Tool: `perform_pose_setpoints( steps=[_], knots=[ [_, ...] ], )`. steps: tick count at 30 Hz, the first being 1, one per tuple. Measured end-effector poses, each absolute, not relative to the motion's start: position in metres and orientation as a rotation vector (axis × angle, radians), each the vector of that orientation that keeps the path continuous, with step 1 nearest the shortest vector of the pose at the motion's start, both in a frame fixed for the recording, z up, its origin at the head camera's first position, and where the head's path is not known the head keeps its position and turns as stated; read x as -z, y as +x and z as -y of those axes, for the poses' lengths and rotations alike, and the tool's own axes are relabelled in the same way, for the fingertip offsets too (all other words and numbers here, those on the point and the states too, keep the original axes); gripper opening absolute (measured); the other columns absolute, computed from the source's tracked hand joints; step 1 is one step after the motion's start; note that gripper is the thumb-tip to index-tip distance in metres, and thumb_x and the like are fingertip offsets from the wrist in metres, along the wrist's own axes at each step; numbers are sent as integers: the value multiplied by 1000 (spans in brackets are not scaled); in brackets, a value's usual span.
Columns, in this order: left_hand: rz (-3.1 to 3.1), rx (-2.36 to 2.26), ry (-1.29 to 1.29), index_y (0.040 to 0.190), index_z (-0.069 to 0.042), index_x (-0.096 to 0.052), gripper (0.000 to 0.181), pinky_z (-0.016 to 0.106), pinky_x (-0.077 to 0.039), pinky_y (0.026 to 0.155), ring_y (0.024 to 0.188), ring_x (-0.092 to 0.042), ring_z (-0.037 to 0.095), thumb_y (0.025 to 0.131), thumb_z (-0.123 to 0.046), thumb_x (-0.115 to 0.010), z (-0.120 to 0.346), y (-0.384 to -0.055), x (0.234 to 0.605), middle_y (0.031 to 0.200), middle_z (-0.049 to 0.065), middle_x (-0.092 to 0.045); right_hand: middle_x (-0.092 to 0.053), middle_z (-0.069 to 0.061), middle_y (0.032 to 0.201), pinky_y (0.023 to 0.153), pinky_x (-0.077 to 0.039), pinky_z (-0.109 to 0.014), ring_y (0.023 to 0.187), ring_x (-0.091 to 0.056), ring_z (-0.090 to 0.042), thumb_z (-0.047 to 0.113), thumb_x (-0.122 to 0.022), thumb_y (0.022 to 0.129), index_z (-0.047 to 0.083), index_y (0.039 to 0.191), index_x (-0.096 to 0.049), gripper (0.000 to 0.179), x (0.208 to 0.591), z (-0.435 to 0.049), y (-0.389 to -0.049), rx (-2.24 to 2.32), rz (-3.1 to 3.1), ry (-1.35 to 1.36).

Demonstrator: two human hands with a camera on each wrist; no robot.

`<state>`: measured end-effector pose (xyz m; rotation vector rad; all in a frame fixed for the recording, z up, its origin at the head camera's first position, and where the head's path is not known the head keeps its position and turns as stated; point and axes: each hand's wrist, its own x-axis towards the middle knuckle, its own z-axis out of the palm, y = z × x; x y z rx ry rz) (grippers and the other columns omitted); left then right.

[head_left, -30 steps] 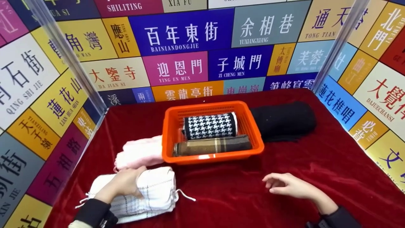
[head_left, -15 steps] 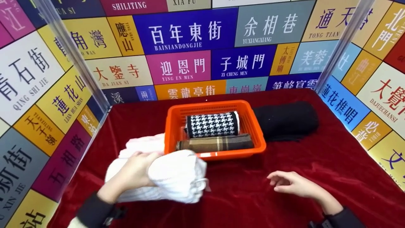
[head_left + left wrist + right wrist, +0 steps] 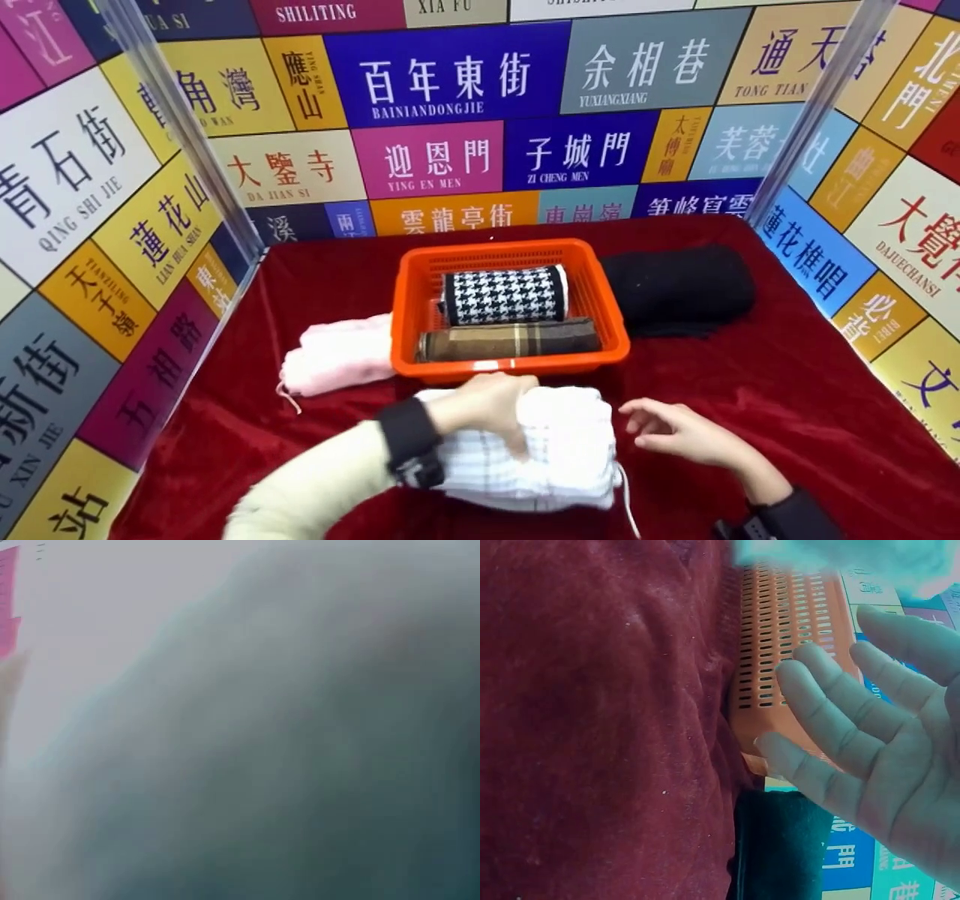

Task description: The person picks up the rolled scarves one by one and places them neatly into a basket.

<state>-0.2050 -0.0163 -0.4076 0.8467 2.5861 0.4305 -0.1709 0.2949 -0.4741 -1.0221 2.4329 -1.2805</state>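
Observation:
My left hand (image 3: 491, 409) grips a folded white cloth (image 3: 570, 442) with faint grey checks and loose strings, from above with the thumb on its near side. The cloth is just in front of the orange basket; whether it touches the table I cannot tell. Blurred pale fabric (image 3: 187, 712) fills most of the left wrist view, hiding the fingers. My right hand (image 3: 682, 433) is close to the cloth's right end, holding nothing. In the right wrist view its relaxed fingers (image 3: 821, 705) are spread apart, and a pale cloth edge (image 3: 847, 555) shows at the top.
The orange basket (image 3: 559, 363) holds a black-and-white houndstooth roll (image 3: 506, 295) and a brown plaid roll (image 3: 487, 343). To its left lies a folded pink cloth (image 3: 341, 352), to its right a black bundle (image 3: 679, 289). Dark red velvet (image 3: 795, 405) covers the table; sign-printed panels (image 3: 450, 75) surround it.
My left hand has carried the white cloth from the left side to the middle, in front of the basket. The pink cloth is now more exposed. The right hand has barely moved.

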Motion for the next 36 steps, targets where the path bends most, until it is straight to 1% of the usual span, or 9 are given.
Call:
perform_pose_setpoints(
  steps=[4,8,11,16,19,21,25,30,36],
  knots=[
    [-2701,-325,700,94,-21,-51,61,33,-41,74,81,-59,15,47,-36,-88,-7,-214,432,86,-6,-62,-61,-19,96,70,-49,-25,86,-59,-7,7,-58,88,-5,119,-48,34,472,-289,-172,1237,-2584,-930],
    [-2761,-312,670,96,-19,-47,67,35,-39,71,79,-59,19,47,-41,-87,-22,-214,442,86,-2,-63,-62,-16,100,71,-50,-31,84,-60,-15,7,-64,83,-5,113,-55,34,467,-278,-174,1191,-2797,-951],
    [-2816,-299,716,99,-18,-46,70,35,-39,69,76,-58,19,49,-46,-85,-28,-210,447,87,0,-63,-62,-14,104,77,-48,-40,91,-59,-26,12,-71,77,-3,109,-59,38,464,-266,-178,1029,-3011,-1065],
    [-2889,-267,881,120,-16,-44,84,37,-42,74,86,-55,21,54,-54,-80,-23,-203,453,106,2,-58,-54,-15,124,92,-41,-46,113,-50,-30,44,-71,73,6,121,-56,63,456,-246,-190,611,-3064,-1162],
    [-2907,-248,1000,134,-15,-36,96,39,-43,78,95,-53,23,58,-58,-76,-12,-198,455,118,5,-53,-51,-10,130,95,-39,-47,118,-47,-28,57,-66,71,9,128,-51,76,454,-240,-200,515,-2921,-1186],
    [-2910,-243,1046,139,-16,-32,102,40,-43,80,99,-52,24,58,-60,-75,-2,-195,456,121,6,-51,-50,-7,130,95,-38,-47,118,-46,-27,62,-65,69,9,131,-48,84,454,-239,-205,503,-2841,-1179],
    [-2885,-259,1064,142,-16,-29,110,42,-42,83,103,-50,25,54,-64,-74,25,-193,459,124,7,-50,-48,-8,132,94,-38,-49,119,-44,-29,64,-68,64,8,135,-43,94,459,-243,-210,554,-2738,-1147],
    [-2805,-361,1015,140,-18,-33,108,44,-42,87,107,-50,25,52,-64,-75,65,-196,463,125,6,-51,-44,-10,132,92,-38,-48,117,-42,-27,60,-73,60,8,137,-38,99,471,-248,-212,676,-2660,-1144],
    [-2641,-716,940,136,-15,-37,102,42,-44,88,109,-48,25,52,-51,-82,105,-197,479,123,10,-48,-40,-11,131,93,-36,-48,116,-38,-26,56,-78,55,9,138,-34,104,486,-250,-212,765,-2594,-1171]
  ],
)
